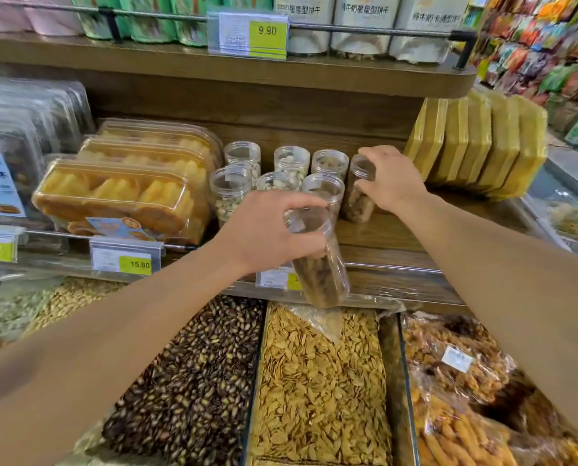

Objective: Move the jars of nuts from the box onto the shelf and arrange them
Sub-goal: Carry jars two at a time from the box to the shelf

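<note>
Several clear plastic jars of nuts [291, 163] stand in two rows on the wooden shelf [381, 237]. My left hand [267, 230] grips the lid end of a tall clear jar of dark nuts [324, 274], tilted and held in the air just in front of the shelf's edge. My right hand [388, 179] is closed over the top of another jar of brown nuts [358, 200], which stands on the shelf at the right end of the rows. The box is out of view.
Clear packs of yellow pastries [119, 193] sit left of the jars, yellow flat packages [476, 142] lean on the right. Bare shelf lies in front of the right jar. Below are open bins of dark seeds [193, 371] and pale seeds [317, 381]. Price tags [126, 257] line the rail.
</note>
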A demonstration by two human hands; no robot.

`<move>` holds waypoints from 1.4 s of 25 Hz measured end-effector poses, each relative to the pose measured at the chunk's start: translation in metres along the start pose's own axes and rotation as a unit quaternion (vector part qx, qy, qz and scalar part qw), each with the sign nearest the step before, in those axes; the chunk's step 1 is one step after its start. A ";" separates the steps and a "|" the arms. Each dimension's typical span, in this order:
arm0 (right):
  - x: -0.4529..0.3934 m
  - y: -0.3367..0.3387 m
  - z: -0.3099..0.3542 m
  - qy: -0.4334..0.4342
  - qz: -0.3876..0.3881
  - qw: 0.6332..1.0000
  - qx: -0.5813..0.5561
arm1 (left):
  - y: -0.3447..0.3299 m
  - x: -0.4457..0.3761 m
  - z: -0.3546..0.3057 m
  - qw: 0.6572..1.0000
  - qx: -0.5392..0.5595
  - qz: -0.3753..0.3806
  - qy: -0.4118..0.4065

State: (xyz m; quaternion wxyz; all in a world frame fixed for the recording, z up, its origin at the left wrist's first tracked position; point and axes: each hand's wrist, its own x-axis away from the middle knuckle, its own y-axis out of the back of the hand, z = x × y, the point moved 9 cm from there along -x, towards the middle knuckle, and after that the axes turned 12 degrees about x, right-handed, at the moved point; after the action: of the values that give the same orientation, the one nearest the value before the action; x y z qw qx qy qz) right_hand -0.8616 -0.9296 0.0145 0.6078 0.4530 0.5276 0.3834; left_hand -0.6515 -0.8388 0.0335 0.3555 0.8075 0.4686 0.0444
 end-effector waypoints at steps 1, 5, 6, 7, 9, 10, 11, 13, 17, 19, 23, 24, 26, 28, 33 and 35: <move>0.002 -0.001 -0.001 -0.001 0.001 1.000 0.001 | 0.000 -0.001 -0.001 1.000 0.003 0.001 -0.001; 0.038 0.000 -0.018 -0.014 0.028 0.999 -0.040 | 0.001 -0.014 -0.018 0.999 -0.012 -0.014 -0.029; 0.050 0.002 -0.024 -0.015 0.025 0.999 -0.045 | 0.002 -0.022 -0.026 0.998 -0.024 -0.031 -0.041; 0.061 0.005 -0.031 -0.015 0.020 0.999 -0.042 | 0.001 -0.031 -0.033 0.996 -0.044 -0.048 -0.056; 0.079 0.008 -0.043 -0.033 0.021 0.999 -0.033 | -0.010 -0.050 -0.043 0.991 -0.091 -0.052 -0.087; 0.087 0.009 -0.051 -0.048 0.029 0.998 -0.030 | -0.022 -0.061 -0.046 0.988 -0.113 -0.038 -0.096; 0.094 0.009 -0.057 -0.057 0.035 0.997 -0.026 | -0.036 -0.070 -0.045 0.985 -0.138 -0.016 -0.099; 0.103 0.012 -0.065 -0.055 0.031 0.998 -0.018 | -0.065 -0.086 -0.038 0.977 -0.190 0.028 -0.091; 0.112 0.023 -0.066 -0.036 0.022 0.999 -0.026 | -0.090 -0.110 -0.023 0.964 -0.255 0.046 -0.062; 0.118 0.028 -0.062 -0.030 0.018 0.999 -0.020 | -0.092 -0.113 -0.025 0.961 -0.265 0.047 -0.067; 0.134 0.042 -0.043 -0.018 0.024 0.999 -0.018 | -0.077 -0.084 -0.029 0.961 -0.262 0.040 -0.074; 0.140 0.045 -0.035 -0.014 0.026 0.999 -0.021 | -0.070 -0.067 -0.032 0.963 -0.254 0.033 -0.081; 0.156 0.052 -0.013 0.001 0.024 0.999 -0.025 | -0.054 -0.025 -0.033 0.970 -0.228 0.016 -0.085; 0.180 0.053 0.020 0.030 0.026 0.999 -0.024 | -0.035 0.030 -0.024 0.975 -0.208 -0.006 -0.071; 0.262 0.037 0.145 0.143 0.069 0.987 -0.020 | 0.011 0.189 0.033 0.978 -0.197 -0.070 0.013; 0.298 0.022 0.198 0.196 0.094 0.976 -0.018 | 0.024 0.256 0.056 0.971 -0.208 -0.094 0.067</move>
State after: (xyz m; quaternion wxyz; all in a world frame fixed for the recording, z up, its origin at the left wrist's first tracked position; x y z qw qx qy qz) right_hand -0.6215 -0.6704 -0.0460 0.4621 0.4054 0.5843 0.5298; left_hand -0.4690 -0.6744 -0.0607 0.4865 0.6630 0.5457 0.1610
